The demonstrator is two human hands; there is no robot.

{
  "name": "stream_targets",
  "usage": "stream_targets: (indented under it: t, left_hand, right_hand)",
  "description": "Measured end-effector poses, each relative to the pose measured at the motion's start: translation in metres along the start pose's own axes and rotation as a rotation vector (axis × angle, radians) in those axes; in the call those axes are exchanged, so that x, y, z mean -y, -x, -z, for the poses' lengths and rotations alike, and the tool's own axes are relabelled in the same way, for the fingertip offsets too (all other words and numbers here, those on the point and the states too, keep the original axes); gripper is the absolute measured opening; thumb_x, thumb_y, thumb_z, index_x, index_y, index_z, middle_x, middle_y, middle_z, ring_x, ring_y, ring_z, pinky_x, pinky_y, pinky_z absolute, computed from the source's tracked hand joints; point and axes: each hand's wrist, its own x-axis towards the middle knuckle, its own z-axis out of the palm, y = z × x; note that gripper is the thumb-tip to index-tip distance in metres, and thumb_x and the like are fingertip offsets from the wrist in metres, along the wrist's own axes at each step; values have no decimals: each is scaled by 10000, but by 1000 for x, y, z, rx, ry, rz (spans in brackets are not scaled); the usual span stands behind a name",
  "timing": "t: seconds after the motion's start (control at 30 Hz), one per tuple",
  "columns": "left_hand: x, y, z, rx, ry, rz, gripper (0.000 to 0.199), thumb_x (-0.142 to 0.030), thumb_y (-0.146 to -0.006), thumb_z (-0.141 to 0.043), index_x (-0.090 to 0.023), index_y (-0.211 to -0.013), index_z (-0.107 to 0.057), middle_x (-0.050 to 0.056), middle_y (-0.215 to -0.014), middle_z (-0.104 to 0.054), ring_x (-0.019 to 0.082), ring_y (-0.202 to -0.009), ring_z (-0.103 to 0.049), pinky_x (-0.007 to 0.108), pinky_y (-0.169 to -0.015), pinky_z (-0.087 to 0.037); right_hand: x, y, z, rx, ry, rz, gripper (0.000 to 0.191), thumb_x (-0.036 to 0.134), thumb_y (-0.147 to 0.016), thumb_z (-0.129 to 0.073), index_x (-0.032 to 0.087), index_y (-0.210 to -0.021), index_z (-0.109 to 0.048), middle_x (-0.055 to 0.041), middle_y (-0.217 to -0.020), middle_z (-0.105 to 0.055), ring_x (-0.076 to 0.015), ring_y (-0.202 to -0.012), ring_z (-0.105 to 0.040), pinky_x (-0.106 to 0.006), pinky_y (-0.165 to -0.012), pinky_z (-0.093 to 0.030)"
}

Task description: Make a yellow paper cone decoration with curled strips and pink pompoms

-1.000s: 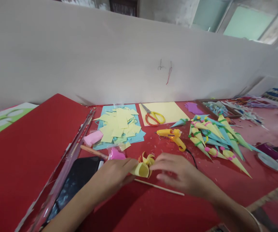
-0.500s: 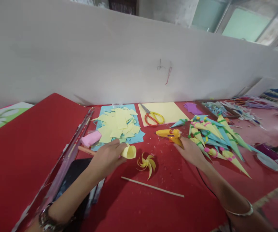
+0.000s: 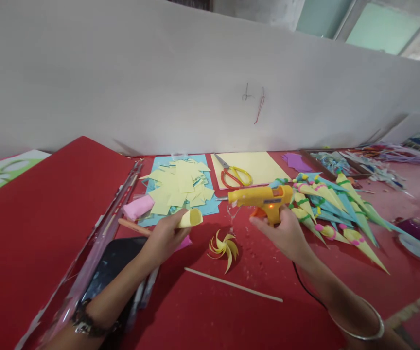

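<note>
My left hand is closed around a rolled yellow paper tube, its open end facing right. In my right hand is a yellow hot glue gun, raised off the table with its nozzle pointing left and a small orange light lit on its side. Strands of glue hang below the nozzle. Between the hands, a curled yellow paper flower lies on the red table. Nearer to me rests a thin pale stick.
Cut yellow paper pieces lie on blue sheets at the back. Scissors rest on a yellow sheet. Decorated paper cones are heaped at right. A dark phone-like slab lies by my left forearm. A black cord trails from the glue gun.
My right hand has lifted the glue gun off the table, bringing it up and closer with the nozzle pointing left. My left hand still holds the paper tube, turned slightly.
</note>
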Motion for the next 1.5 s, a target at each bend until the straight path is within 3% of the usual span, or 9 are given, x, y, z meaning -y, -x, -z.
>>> stream_targets:
  t: [0.2,0.37,0.53,0.67,0.9,1.07,1.27,1.5]
  left_hand:
    - [-3,4,-10,-18,-17,-23,81,-198,-775,-405,-178,-842,-445,-16,-675,-530,121,-577,-522,209,-519,-402]
    - [0,10,-14,-95,-166,-241,183,-178,-797,-387,-183,-977,-417,50,-850,-555,167,-761,-561,263,-619,-452]
    - [-2,11,-13,-223,-341,-437,113,-163,-817,-395,-149,-924,-430,58,-766,-544,177,-688,-533,291,-602,-452]
    - [-4,10,-12,-300,-426,-516,134,-121,-813,-382,-138,-943,-413,74,-765,-535,188,-691,-515,319,-603,-451]
    - [-5,11,-10,-288,-458,-529,173,-88,-807,-381,-136,-973,-391,87,-796,-521,196,-721,-503,335,-628,-446]
    - [-3,11,-11,-306,-414,-522,155,-82,-809,-371,-164,-937,-404,55,-759,-507,172,-668,-489,309,-601,-439]
    - [-3,10,-12,-310,-437,-533,137,-82,-803,-372,-154,-913,-411,57,-721,-507,173,-641,-487,301,-574,-440]
    - [-7,11,-7,-299,-574,-496,149,-90,-794,-353,-165,-904,-419,57,-716,-541,187,-642,-519,294,-582,-443]
  right_hand:
    - [3,15,-16,85,42,4,361,449,-630,-606,183,-496,-402,59,-428,-378,-64,-374,-348,-188,-352,-284]
    - [6,16,-20,73,89,-9,359,450,-624,-616,176,-497,-422,53,-432,-382,-69,-384,-352,-192,-356,-284]
    - [6,18,-22,122,-3,-94,324,448,-602,-635,152,-605,-504,55,-468,-407,-69,-404,-369,-183,-354,-296]
    - [4,19,-24,201,-123,-160,312,404,-588,-655,148,-716,-531,54,-509,-448,-66,-416,-395,-172,-354,-316]
    - [5,20,-24,258,-197,-107,235,316,-627,-621,152,-781,-554,18,-585,-542,-74,-458,-474,-169,-384,-388]
    - [7,21,-22,268,-190,-39,214,276,-643,-579,153,-817,-553,-17,-694,-600,-102,-554,-544,-202,-491,-457]
    - [8,19,-18,260,-103,36,91,187,-655,-517,157,-738,-540,18,-603,-549,-83,-479,-479,-179,-422,-373]
    - [3,17,-14,214,82,101,65,176,-670,-480,161,-712,-527,15,-600,-536,-106,-505,-477,-203,-470,-366]
